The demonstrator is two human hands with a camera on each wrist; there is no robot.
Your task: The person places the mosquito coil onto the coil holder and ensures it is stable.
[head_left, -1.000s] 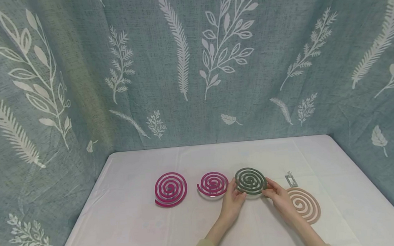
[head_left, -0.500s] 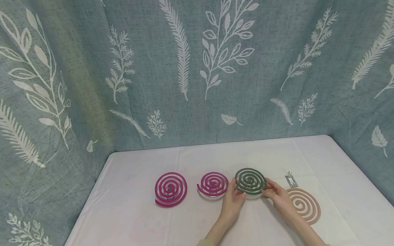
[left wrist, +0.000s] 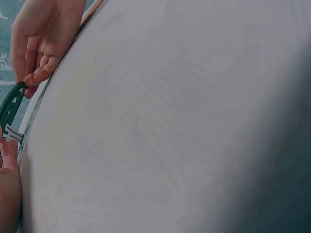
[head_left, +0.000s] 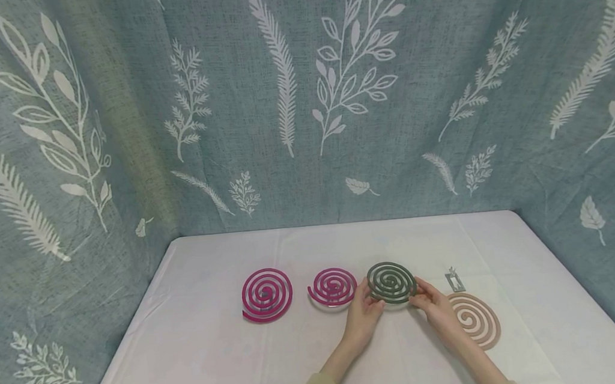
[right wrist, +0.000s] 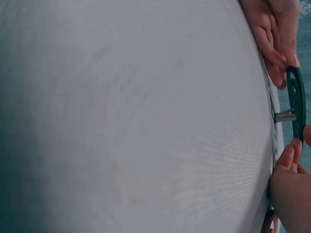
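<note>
A green mosquito coil [head_left: 390, 280] lies flat between both hands, to the right of two magenta coils. My left hand [head_left: 361, 323] pinches its left rim, thumb in front. On the opposite rim, my right hand [head_left: 439, 313] does the same with thumb and fingers. Under the coil's middle a small metal stand [right wrist: 285, 117] shows in the right wrist view. Seen edge-on in the left wrist view, the green coil [left wrist: 10, 104] has the right hand [left wrist: 47, 39] above it and the left hand [left wrist: 8, 194] below.
Two magenta coils, one at far left [head_left: 266, 293] and one beside my left hand [head_left: 333, 285], sit raised on stands. A brown coil [head_left: 466, 319] lies partly behind my right forearm. Behind it is a loose metal stand [head_left: 448, 282]. A leaf-patterned curtain [head_left: 307, 186] borders the white table [head_left: 190, 358].
</note>
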